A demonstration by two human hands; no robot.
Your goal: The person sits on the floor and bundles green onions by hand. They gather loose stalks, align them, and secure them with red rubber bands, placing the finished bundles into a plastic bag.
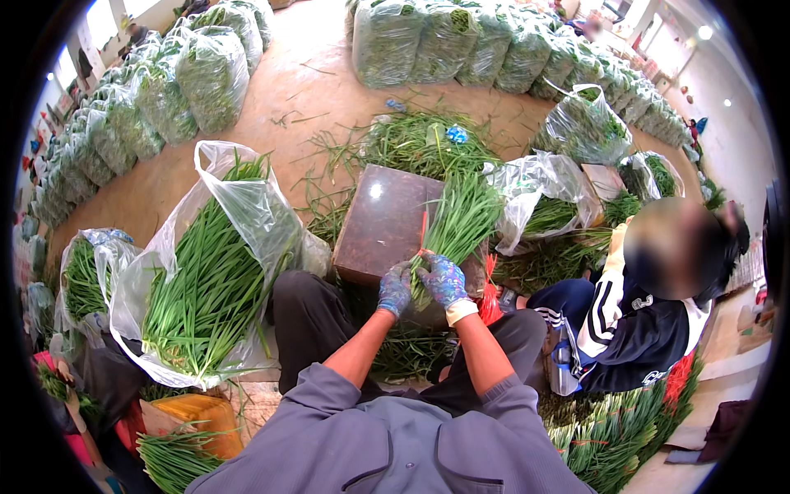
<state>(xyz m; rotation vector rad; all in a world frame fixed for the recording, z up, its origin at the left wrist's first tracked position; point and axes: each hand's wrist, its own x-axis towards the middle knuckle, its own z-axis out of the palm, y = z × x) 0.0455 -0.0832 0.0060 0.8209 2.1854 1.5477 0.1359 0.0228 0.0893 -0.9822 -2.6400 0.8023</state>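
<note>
A bunch of long green leafy stalks (466, 213), which look like garlic chives, lies over the right part of a dark brown box (386, 213). Both my hands wear blue patterned gloves. My left hand (395, 288) grips the stalk ends from the left, and my right hand (444, 281) closes around them from the right. A red tie strand (424, 225) sticks up from the bunch by my fingers; whether it is knotted is hidden. A hank of red ties (490, 293) hangs at the box's right side, near my right wrist.
An open clear plastic bag (133, 302) full of stalks stands at my left. Loose leaves (419, 145) are heaped beyond the box. A co-worker (642, 321) sits close on my right, with tied bunches (611, 432) behind. Filled bags (210, 74) line the floor farther off.
</note>
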